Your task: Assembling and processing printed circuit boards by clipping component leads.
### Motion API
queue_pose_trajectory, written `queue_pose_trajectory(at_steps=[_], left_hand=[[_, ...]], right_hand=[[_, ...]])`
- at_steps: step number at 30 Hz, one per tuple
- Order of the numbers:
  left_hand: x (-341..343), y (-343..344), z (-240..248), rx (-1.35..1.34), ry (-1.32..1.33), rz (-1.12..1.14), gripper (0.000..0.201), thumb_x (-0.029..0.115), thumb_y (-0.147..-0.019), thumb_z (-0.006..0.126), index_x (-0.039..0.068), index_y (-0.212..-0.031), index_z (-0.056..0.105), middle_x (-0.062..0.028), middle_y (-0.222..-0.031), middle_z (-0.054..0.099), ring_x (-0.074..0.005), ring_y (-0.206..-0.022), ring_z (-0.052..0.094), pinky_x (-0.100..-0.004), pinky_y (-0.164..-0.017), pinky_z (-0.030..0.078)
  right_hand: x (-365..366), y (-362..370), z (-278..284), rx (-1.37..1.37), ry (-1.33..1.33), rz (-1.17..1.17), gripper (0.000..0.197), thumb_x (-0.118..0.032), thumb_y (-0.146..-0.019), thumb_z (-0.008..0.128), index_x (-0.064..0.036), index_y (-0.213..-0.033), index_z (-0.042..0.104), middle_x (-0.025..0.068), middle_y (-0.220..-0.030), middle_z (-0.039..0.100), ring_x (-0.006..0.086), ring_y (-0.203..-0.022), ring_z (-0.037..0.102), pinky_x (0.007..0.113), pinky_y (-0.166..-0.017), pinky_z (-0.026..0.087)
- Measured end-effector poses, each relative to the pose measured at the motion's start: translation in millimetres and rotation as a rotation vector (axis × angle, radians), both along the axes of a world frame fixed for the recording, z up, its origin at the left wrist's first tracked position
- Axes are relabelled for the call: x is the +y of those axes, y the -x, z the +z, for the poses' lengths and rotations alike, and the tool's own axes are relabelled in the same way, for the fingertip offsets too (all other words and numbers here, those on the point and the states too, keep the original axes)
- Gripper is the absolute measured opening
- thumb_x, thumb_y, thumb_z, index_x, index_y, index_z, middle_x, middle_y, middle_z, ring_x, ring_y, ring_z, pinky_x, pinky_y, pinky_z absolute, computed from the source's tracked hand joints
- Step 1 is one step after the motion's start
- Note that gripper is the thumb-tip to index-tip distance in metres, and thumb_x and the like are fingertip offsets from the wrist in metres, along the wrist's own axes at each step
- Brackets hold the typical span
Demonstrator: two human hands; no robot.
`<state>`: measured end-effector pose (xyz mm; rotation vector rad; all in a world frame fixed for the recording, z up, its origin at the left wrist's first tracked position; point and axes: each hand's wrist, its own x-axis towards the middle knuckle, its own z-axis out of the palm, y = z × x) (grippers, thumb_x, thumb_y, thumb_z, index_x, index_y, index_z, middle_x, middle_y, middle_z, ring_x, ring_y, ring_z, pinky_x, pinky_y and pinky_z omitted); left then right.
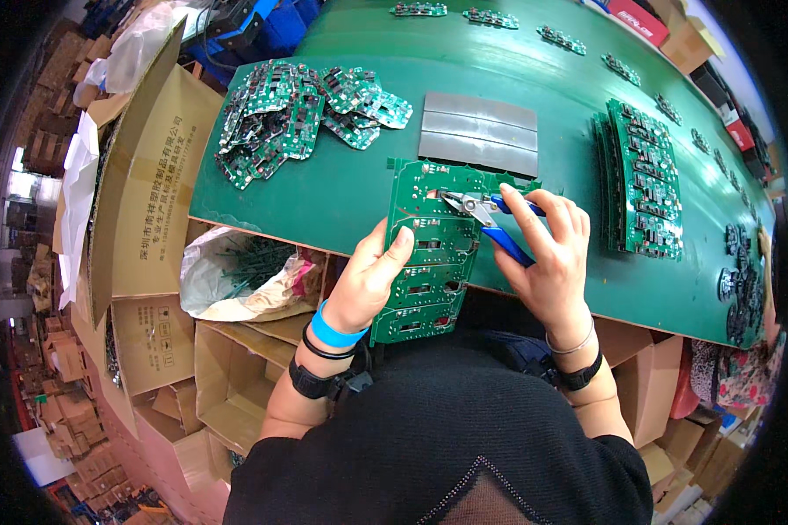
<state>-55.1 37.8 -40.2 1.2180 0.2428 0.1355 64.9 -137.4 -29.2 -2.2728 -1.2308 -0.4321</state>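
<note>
My left hand [369,278] grips the left edge of a green circuit board panel [427,255], thumb on top. The panel is made of several joined boards and hangs partly over the table's near edge. In my right hand [552,254] is a pair of cutting pliers [483,212] with blue handles. Their metal jaws touch the upper part of the panel, at a cutout; whether they are closed on it I cannot tell. Just beyond the panel lies a grey ribbed block [480,131] on the green table [341,194].
A heap of separated circuit boards [276,118] lies at the left, and a stack of uncut panels [643,179] stands at the right. Single boards [562,40] form a curved row along the far side. Below left are a bag of green scraps [249,271] and open cartons [236,376].
</note>
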Motion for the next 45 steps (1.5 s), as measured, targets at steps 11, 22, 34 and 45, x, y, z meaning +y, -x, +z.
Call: queue_pose_trajectory(at_steps=[11, 22, 34, 45], left_hand=[[2.5, 3.2, 4.4, -0.012, 0.055, 0.037, 0.039, 0.022, -0.098, 0.038, 0.0, -0.13, 0.039, -0.0092, -0.124, 0.05, -0.0155, -0.111, 0.049, -0.0288, -0.095, 0.038], [19.5, 4.1, -18.2, -0.198, 1.018, -0.021, 0.056, 0.041, -0.096, 0.031, 0.005, -0.139, 0.026, -0.0308, -0.138, 0.027, -0.0353, -0.111, 0.052, -0.0445, -0.083, 0.053], [18.7, -1.2, -19.0, -0.149, 0.966, -0.029, 0.058, 0.046, -0.095, 0.033, 0.006, -0.137, 0.03, -0.0196, -0.132, 0.043, -0.0352, -0.113, 0.051, -0.0509, -0.09, 0.046], [10.3, -10.7, 7.8, 0.019, 0.245, 0.155, 0.043, 0.033, -0.099, 0.03, 0.004, -0.129, 0.039, -0.0129, -0.117, 0.054, -0.0229, -0.102, 0.058, -0.0368, -0.084, 0.052]], right_hand=[[1.6, 3.4, 2.2, 0.013, -0.076, -0.001, 0.053, -0.01, -0.06, 0.072, -0.01, -0.112, 0.062, 0.0098, -0.096, 0.054, 0.026, -0.087, 0.052, 0.036, -0.079, 0.041], [-0.7, 3.2, -5.8, 0.091, -0.057, 0.035, 0.053, -0.015, -0.061, 0.071, -0.0115, -0.113, 0.058, 0.0091, -0.093, 0.054, 0.0265, -0.084, 0.052, 0.036, -0.073, 0.04], [-0.9, 0.9, -8.6, 0.155, -0.038, 0.041, 0.051, -0.014, -0.064, 0.071, -0.0105, -0.114, 0.058, 0.0097, -0.098, 0.054, 0.027, -0.088, 0.051, 0.036, -0.078, 0.039], [11.1, 9.5, 6.4, 0.032, 0.042, 0.1, 0.061, -0.018, -0.06, 0.071, -0.013, -0.119, 0.054, 0.0087, -0.103, 0.05, 0.0272, -0.095, 0.048, 0.04, -0.085, 0.035]])
